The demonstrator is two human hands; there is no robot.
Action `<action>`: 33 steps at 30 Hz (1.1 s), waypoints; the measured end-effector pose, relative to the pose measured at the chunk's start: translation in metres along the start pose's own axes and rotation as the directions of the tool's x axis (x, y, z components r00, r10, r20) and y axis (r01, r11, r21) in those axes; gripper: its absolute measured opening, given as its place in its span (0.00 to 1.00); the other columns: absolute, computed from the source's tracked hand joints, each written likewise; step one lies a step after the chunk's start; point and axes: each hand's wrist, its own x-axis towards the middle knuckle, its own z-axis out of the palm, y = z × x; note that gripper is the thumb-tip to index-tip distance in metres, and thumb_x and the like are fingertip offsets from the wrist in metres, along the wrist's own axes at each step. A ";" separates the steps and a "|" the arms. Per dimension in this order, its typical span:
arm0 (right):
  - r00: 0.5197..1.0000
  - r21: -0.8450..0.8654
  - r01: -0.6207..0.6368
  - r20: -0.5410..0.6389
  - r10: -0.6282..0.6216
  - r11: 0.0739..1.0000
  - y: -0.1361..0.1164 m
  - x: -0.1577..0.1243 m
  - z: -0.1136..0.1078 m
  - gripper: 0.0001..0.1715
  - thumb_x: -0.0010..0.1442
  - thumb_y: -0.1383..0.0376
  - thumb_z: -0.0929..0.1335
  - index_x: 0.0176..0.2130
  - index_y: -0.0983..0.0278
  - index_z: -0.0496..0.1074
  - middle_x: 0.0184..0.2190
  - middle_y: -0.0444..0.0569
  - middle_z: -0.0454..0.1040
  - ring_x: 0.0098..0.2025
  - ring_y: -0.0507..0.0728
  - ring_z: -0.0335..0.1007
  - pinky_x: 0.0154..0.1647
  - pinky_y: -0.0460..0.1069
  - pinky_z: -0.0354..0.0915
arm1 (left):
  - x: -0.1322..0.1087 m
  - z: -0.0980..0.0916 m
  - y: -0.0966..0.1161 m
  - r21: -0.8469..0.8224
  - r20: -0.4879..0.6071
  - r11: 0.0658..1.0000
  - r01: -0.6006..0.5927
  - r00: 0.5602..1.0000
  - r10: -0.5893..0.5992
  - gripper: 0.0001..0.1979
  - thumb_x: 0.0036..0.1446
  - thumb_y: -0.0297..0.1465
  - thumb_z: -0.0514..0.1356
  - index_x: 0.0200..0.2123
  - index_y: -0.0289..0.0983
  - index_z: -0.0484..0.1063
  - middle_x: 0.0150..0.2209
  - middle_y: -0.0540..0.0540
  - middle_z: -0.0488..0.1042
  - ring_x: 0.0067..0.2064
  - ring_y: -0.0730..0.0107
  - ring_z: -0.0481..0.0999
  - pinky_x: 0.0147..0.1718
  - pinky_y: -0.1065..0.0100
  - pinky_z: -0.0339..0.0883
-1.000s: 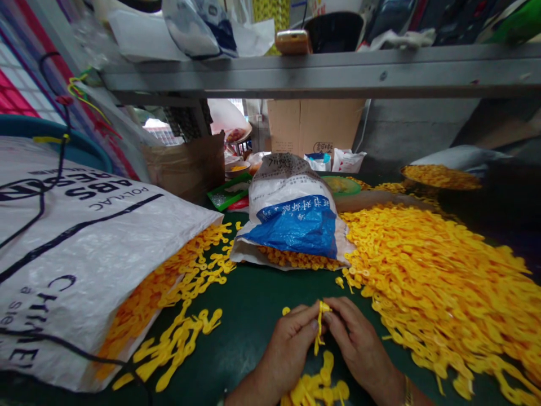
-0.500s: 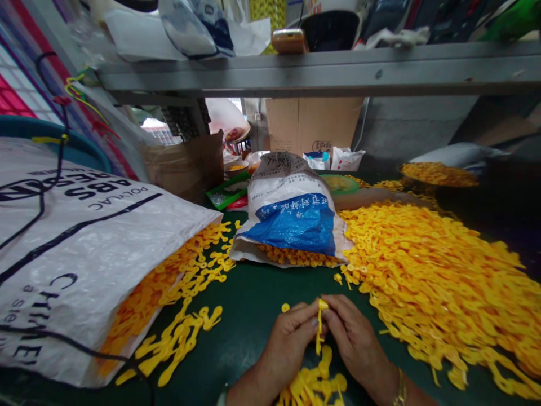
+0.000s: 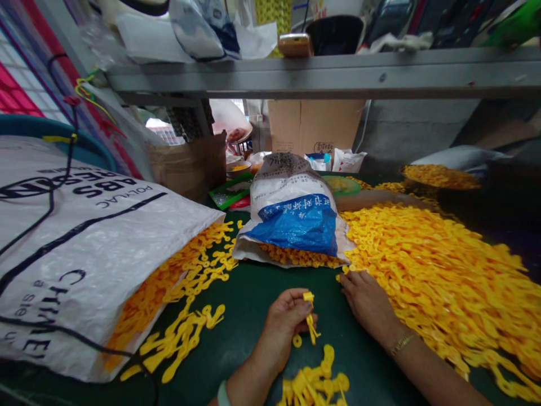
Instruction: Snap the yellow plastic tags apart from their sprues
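My left hand (image 3: 289, 316) pinches a slim yellow plastic piece (image 3: 310, 318) between thumb and fingers, its blocky end up and thin strips hanging down. Beneath it, a small yellow ring (image 3: 297, 340) lies on the green table. My right hand (image 3: 363, 296) is stretched forward, fingers bent together, its tips on a small yellow plastic piece (image 3: 339, 277) between the blue-and-white bag (image 3: 296, 220) and the large heap of yellow pieces (image 3: 443, 270). The fingertips' exact grip is partly hidden. Closest to me lies a small pile of yellow pieces (image 3: 313, 386).
A big white sack (image 3: 84, 242) spills yellow pieces at the left, with a black cord (image 3: 71, 338) across it. A grey shelf beam (image 3: 321, 79) spans overhead. Behind stand cardboard boxes (image 3: 316, 127), a green tray (image 3: 230, 192) and a full bowl (image 3: 442, 177).
My hands have parted. The right one has moved forward to the heap's edge, while the left keeps the yellow piece and has shifted slightly left. The view has moved slightly.
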 end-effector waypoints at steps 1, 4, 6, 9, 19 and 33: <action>1.000 -0.001 0.013 0.008 -0.013 1.000 -0.003 -0.003 -0.001 0.11 0.60 0.71 0.64 0.40 0.64 0.75 0.36 0.56 0.73 0.40 0.64 0.66 0.43 0.59 0.63 | 0.000 0.000 0.000 0.010 -0.017 1.000 -0.010 1.000 0.010 0.15 0.48 0.31 0.67 0.39 0.35 0.70 0.28 0.52 0.72 0.27 0.71 0.76 0.28 0.70 0.68; 0.998 0.054 0.062 0.029 -0.064 0.997 -0.028 -0.020 -0.007 0.11 0.64 0.66 0.63 0.44 0.62 0.73 0.39 0.53 0.72 0.42 0.61 0.66 0.44 0.54 0.64 | 0.000 0.000 0.001 0.028 -0.055 0.999 -0.035 0.998 0.036 0.15 0.47 0.31 0.67 0.39 0.35 0.70 0.28 0.52 0.72 0.27 0.72 0.76 0.27 0.72 0.67; 0.991 0.189 0.114 0.049 -0.125 0.975 -0.050 -0.034 -0.012 0.13 0.66 0.66 0.61 0.48 0.61 0.69 0.40 0.50 0.72 0.42 0.57 0.67 0.43 0.50 0.64 | 0.000 0.001 0.002 0.025 -0.061 0.999 -0.040 0.997 0.041 0.16 0.46 0.31 0.68 0.38 0.35 0.70 0.27 0.52 0.73 0.27 0.73 0.76 0.26 0.73 0.66; 0.958 0.319 0.208 0.127 -0.259 0.925 -0.073 -0.048 -0.017 0.10 0.66 0.66 0.61 0.45 0.59 0.70 0.38 0.47 0.73 0.41 0.55 0.68 0.42 0.48 0.64 | 0.000 0.000 0.002 0.005 -0.064 0.999 -0.044 0.997 0.044 0.16 0.45 0.31 0.69 0.38 0.35 0.70 0.26 0.53 0.73 0.26 0.73 0.75 0.25 0.73 0.65; 0.995 -0.141 -0.089 0.036 0.095 0.986 -0.014 0.003 -0.001 0.13 0.63 0.65 0.63 0.44 0.69 0.72 0.39 0.60 0.72 0.43 0.67 0.65 0.44 0.58 0.61 | 0.007 -0.002 -0.004 0.108 -0.009 0.994 -0.035 0.999 0.036 0.18 0.41 0.32 0.70 0.37 0.35 0.72 0.27 0.51 0.75 0.25 0.72 0.75 0.25 0.72 0.65; 0.985 0.012 -0.046 0.169 0.043 0.999 -0.019 -0.035 -0.008 0.14 0.66 0.62 0.61 0.47 0.59 0.72 0.39 0.50 0.74 0.42 0.58 0.70 0.43 0.50 0.65 | 0.013 -0.008 0.003 0.139 -0.029 0.989 -0.052 0.998 0.056 0.19 0.39 0.34 0.70 0.37 0.36 0.73 0.27 0.50 0.76 0.26 0.72 0.75 0.26 0.71 0.65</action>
